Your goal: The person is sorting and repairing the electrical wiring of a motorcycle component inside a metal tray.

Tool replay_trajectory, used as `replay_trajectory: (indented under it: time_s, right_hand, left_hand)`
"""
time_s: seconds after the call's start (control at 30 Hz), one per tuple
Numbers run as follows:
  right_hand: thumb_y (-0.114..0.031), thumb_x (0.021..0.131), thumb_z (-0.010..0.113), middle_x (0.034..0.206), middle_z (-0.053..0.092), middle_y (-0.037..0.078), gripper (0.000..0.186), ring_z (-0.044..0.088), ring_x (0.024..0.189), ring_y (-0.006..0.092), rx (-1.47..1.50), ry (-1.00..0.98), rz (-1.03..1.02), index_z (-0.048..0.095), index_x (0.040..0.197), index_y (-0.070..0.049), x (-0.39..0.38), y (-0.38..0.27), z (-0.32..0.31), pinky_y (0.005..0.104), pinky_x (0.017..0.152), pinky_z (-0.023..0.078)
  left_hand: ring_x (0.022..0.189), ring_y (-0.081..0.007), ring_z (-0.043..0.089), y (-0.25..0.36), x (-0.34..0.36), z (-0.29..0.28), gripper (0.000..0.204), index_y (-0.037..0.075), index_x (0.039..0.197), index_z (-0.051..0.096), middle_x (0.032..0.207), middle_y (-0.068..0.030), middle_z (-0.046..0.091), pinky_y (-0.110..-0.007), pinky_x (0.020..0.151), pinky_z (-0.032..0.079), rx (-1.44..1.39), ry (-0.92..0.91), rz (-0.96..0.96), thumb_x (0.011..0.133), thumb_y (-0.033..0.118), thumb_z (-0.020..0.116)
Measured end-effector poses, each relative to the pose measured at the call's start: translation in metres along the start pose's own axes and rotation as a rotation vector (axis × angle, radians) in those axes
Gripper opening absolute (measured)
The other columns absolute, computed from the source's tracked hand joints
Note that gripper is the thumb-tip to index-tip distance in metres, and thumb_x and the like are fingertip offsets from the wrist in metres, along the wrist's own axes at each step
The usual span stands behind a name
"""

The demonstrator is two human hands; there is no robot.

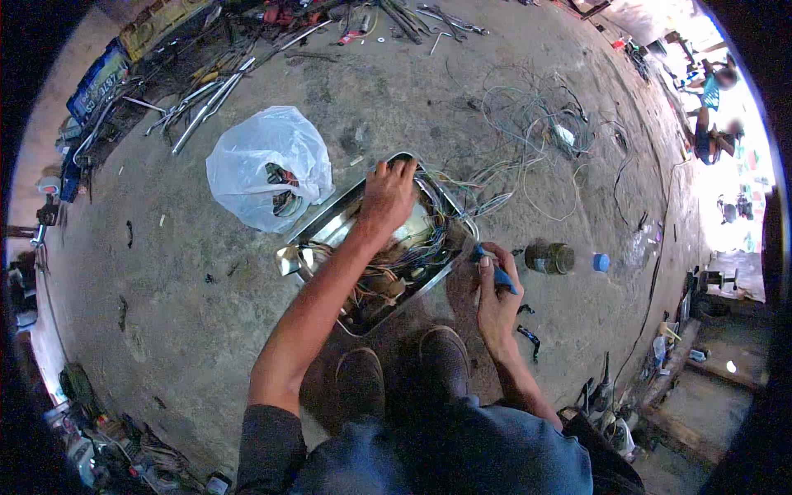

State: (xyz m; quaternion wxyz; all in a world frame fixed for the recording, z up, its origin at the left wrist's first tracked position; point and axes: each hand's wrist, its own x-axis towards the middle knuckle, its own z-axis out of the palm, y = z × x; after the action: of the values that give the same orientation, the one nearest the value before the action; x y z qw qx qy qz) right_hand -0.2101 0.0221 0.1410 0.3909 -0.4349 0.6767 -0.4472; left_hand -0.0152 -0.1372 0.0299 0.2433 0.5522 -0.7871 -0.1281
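A shiny shallow metal casing (422, 290) lies slanted on the floor in front of my shoes, with bundled wires (429, 235) and a brown part (386, 287) inside. My left hand (389, 195) reaches across it, fingers curled on its far rim. At the casing's right side, my right hand (500, 301) is closed around a blue-handled brush (505, 281), its tip close to the right corner. Loose thin wires (495, 202) trail out over the far right edge. Right of my right hand lies a dark jar (549, 258), with a blue cap (601, 262) beyond it.
A translucent plastic bag (268, 165) with parts inside sits left of the casing. Tangled wires (544, 124) spread at the far right. Wrenches (441, 21) and metal rods (213, 103) lie along the far side. Small black pieces (530, 337) lie near my right wrist. People (711, 115) are in the distance.
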Motion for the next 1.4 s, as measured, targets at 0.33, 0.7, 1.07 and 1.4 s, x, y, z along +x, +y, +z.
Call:
replay_trajectory:
  time_s: [0.33,0.7,1.07,1.4]
  right_hand:
    - [-0.023,0.105,0.063,0.078,0.069,0.016,0.018,0.065,0.065,0.0279,-0.320,0.045,-0.107,0.062,0.113,-0.007,0.017,0.027,-0.017,0.0402,0.063,0.050]
    - [-0.025,0.107,0.058,0.083,0.074,0.009,0.029,0.066,0.068,0.0152,-0.087,-0.192,0.104,0.065,0.127,-0.005,0.056,0.041,-0.012,0.0339,0.061,0.052]
    - [-0.020,0.109,0.056,0.083,0.068,0.005,0.027,0.064,0.069,0.0111,0.055,-0.059,-0.096,0.068,0.119,0.003,0.002,-0.057,-0.014,0.0257,0.063,0.051]
    - [-0.008,0.104,0.063,0.087,0.072,0.007,0.018,0.067,0.077,0.0123,-0.050,0.047,-0.230,0.071,0.116,0.001,0.023,-0.030,-0.010,0.0280,0.072,0.053]
  left_hand:
    - [0.117,-0.0393,0.061,-0.030,-0.003,-0.021,0.044,0.004,0.130,0.063,0.126,-0.0205,0.068,-0.048,0.103,0.046,0.093,-0.348,0.045,0.098,0.034,0.066]
    - [0.081,-0.0160,0.060,0.007,-0.030,-0.082,0.064,0.003,0.129,0.063,0.086,-0.0055,0.063,-0.034,0.076,0.052,-0.488,-0.671,-0.244,0.099,0.061,0.062]
    - [0.078,-0.0175,0.070,0.041,-0.065,-0.080,0.029,0.001,0.117,0.058,0.105,-0.0084,0.071,-0.033,0.072,0.057,-1.475,-0.492,-0.557,0.108,0.029,0.055]
    - [0.092,-0.0113,0.065,0.048,-0.097,-0.061,0.042,0.003,0.133,0.057,0.105,-0.0023,0.066,-0.029,0.081,0.054,-1.071,-0.243,-0.500,0.111,0.038,0.049]
